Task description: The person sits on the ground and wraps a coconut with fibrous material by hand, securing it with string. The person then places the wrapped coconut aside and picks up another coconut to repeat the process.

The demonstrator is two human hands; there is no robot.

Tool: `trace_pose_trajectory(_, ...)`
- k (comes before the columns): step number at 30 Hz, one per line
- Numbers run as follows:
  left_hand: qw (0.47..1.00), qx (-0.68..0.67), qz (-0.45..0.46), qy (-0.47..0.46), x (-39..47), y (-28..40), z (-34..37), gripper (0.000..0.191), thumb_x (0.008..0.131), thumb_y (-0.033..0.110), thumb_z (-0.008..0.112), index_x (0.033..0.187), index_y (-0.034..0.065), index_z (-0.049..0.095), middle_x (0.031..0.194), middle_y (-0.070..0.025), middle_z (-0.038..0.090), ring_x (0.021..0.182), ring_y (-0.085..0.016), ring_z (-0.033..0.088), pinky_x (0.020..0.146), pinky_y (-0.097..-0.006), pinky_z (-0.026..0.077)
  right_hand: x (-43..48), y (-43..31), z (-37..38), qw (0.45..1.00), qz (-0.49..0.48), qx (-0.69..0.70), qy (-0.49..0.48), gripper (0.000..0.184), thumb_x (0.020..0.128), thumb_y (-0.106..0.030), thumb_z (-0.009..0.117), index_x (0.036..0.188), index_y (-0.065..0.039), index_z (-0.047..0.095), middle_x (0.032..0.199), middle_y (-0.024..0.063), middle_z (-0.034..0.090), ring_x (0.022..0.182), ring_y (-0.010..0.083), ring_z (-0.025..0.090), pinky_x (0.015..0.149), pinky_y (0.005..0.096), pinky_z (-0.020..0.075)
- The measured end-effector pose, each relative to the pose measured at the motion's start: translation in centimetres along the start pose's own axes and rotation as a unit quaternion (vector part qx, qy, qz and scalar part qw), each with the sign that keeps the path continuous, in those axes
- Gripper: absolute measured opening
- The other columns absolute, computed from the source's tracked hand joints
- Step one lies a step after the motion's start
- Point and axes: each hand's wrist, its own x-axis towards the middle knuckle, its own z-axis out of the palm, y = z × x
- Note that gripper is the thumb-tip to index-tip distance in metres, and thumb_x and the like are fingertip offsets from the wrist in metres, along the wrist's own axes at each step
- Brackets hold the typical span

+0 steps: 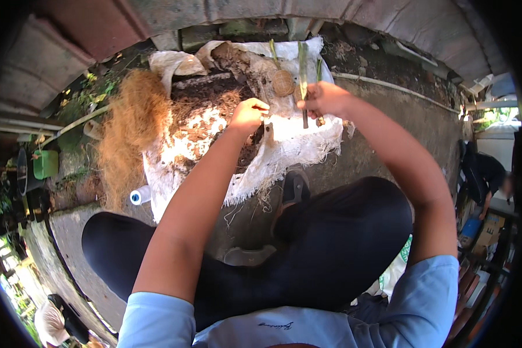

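Note:
My left hand (248, 116) is over the dark soil (209, 98), thumb and fingertips drawn together; any thin thread between them is too fine to make out. My right hand (326, 101) has bent fingers beside a long, narrow green strip (302, 65) with a dark lower end. Whether the fingers grip the strip or only overlap it is unclear. A round, fibre-wrapped ball (282, 83) with a green shoot (273, 52) lies left of this hand. Another similar ball (298, 92) is mostly hidden by the fingers. Beneath everything spreads a frayed white woven sack (287, 152).
Brown coir fibre (132, 130) is heaped at the sack's left edge, near a white thread spool (140, 195). A green container (45, 164) stands far left. Corrugated sheets (252, 11) border the top. One person (483, 174) bends at far right; another person (50, 324) is lower left.

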Motion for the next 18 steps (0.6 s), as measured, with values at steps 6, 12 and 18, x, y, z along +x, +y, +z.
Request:
trace_pose_trajectory(6, 0.993, -0.046, 0.035, 0.102, -3.8, -1.5, -6.4, 0.033, 0.081, -0.012, 0.055, 0.104, 0.0, 0.075, 0.097, -0.0102, 0.077, 0.088, -0.017, 0.071, 0.07, -0.0311, 0.055, -2.3, -12.3, 3.1, 0.998, -0.012, -0.02, -0.057, 0.027, 0.103, -0.018, 0.069, 0.108, 0.005, 0.057, 0.092, 0.0075, 0.057, 0.076, 0.0155, 0.063, 0.072, 0.0329, 0.0617)
trace_pose_trajectory(12, 0.976, 0.151, -0.023, 0.157, -5.9, -5.9, -11.5, 0.015, 0.087, 0.005, 0.065, 0.096, 0.0023, 0.078, 0.098, -0.0134, 0.079, 0.088, -0.025, 0.074, 0.079, -0.034, 0.056, 0.3, -14.3, 11.9, 0.997, -0.019, 0.058, -0.036, 0.026, 0.102, -0.018, 0.069, 0.114, 0.003, 0.059, 0.088, 0.0047, 0.059, 0.068, 0.0132, 0.058, 0.066, 0.0302, 0.0594)
trace_pose_trajectory(18, 0.927, 0.249, -0.092, 0.266, -8.2, -13.3, -13.6, 0.011, 0.083, 0.019, 0.071, 0.087, 0.011, 0.077, 0.084, -0.0116, 0.077, 0.086, -0.019, 0.074, 0.073, -0.036, 0.058, 7.0, -5.2, 23.3, 0.937, -0.112, 0.307, 0.12, 0.014, 0.102, -0.021, 0.071, 0.109, -0.01, 0.067, 0.077, -0.0014, 0.056, 0.061, 0.0086, 0.05, 0.049, 0.0268, 0.0402)
